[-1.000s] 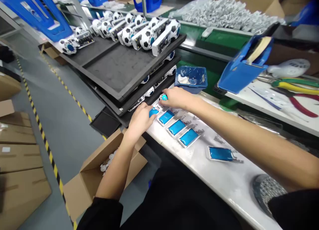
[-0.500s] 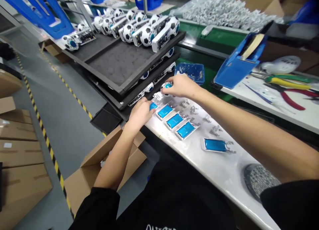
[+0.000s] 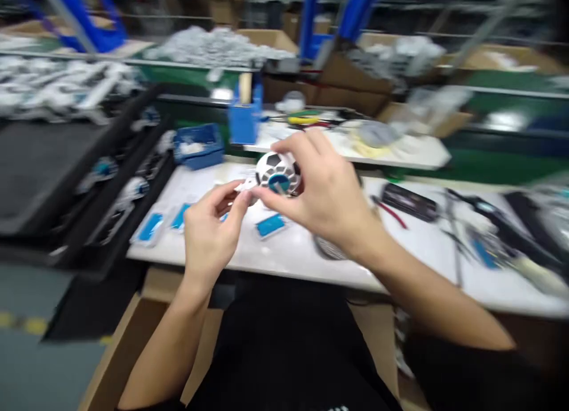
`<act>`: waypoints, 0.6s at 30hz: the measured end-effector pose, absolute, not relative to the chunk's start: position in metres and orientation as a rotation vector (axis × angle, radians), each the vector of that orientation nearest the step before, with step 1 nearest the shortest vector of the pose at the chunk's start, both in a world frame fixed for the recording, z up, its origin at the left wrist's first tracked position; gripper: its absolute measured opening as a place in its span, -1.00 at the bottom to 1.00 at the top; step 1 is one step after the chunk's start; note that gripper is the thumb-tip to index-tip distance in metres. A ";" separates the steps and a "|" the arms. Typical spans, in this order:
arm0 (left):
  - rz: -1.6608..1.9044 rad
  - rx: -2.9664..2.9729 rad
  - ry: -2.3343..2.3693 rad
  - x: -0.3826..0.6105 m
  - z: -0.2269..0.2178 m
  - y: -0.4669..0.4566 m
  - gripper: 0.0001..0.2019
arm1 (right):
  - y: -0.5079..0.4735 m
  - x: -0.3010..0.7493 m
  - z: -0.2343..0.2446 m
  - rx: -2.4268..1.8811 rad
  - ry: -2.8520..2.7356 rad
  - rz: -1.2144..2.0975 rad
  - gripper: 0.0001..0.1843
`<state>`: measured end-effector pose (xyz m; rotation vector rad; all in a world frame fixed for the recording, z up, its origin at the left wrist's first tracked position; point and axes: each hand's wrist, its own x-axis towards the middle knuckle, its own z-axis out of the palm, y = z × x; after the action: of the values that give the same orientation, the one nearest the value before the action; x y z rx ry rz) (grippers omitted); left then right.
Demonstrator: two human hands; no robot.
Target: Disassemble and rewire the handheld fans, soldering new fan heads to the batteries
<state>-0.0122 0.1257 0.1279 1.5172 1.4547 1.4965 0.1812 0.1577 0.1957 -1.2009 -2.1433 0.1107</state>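
Head view, right hand (image 3: 329, 194) gripping one patterned ball (image 3: 276, 172), left hand (image 3: 211, 227) pinching one white tab (image 3: 243, 187), four blue pads (image 3: 269, 225)

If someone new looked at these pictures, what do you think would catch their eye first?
The black-and-white football-patterned ball held up centrally between the left hand and right hand comes first. Below it, blue-faced flat pieces lie on the white bench; a blue plastic bin sits beyond, to the left.
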 end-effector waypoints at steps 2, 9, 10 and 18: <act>1.416 1.628 1.358 0.031 0.119 0.121 -0.72 | 0.119 0.223 0.178 -1.342 -1.962 0.078 -0.45; 0.814 1.922 0.725 0.154 0.084 0.067 -0.78 | -0.049 0.314 0.109 -1.820 -1.186 0.101 -0.47; 0.716 1.903 0.638 0.166 0.077 0.055 -0.77 | -0.072 0.315 0.101 -1.899 -1.079 0.111 -0.48; 0.129 1.753 0.437 0.218 0.027 0.002 -0.66 | -0.195 0.387 0.021 -2.552 -0.441 0.310 -0.38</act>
<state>0.2182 0.0015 0.0266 1.7528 0.4374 0.1286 0.3873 -0.1948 0.0213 -2.5524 -0.4410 0.3097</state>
